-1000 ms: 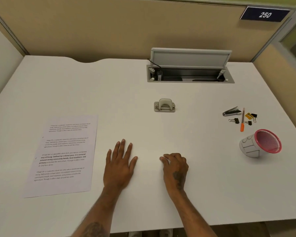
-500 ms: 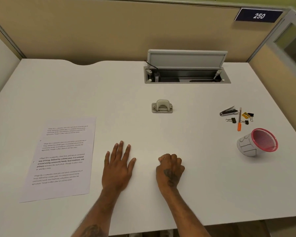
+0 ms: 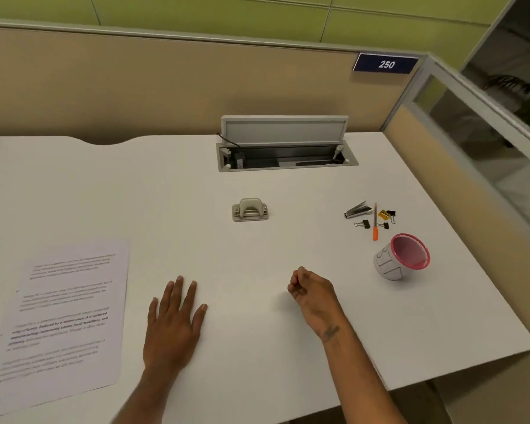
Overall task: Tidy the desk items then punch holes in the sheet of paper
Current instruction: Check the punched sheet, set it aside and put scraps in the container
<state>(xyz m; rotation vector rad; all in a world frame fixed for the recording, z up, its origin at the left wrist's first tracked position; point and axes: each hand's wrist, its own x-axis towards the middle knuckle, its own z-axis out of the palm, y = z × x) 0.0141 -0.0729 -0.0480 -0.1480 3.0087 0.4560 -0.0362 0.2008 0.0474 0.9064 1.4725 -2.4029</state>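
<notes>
A printed sheet of paper (image 3: 65, 313) lies flat at the desk's left front. A small grey hole punch (image 3: 250, 209) sits mid-desk. At the right lie a nail clipper (image 3: 357, 209), an orange pen (image 3: 375, 223) and several binder clips (image 3: 380, 218). Just in front of them a pink mesh cup (image 3: 403, 260) lies tipped on its side, mouth facing right. My left hand (image 3: 173, 322) rests flat on the desk, fingers spread. My right hand (image 3: 312, 290) is raised slightly off the desk, fingers curled into a loose fist, holding nothing.
The white desk (image 3: 166, 185) has an open cable tray (image 3: 286, 157) with a raised lid at the back. Beige partition walls close off the back and right. The desk's front right corner edge is near the cup.
My right hand has curled into a fist, lifted and shifted toward the right. The view has swung right and up. My left hand stays flat.
</notes>
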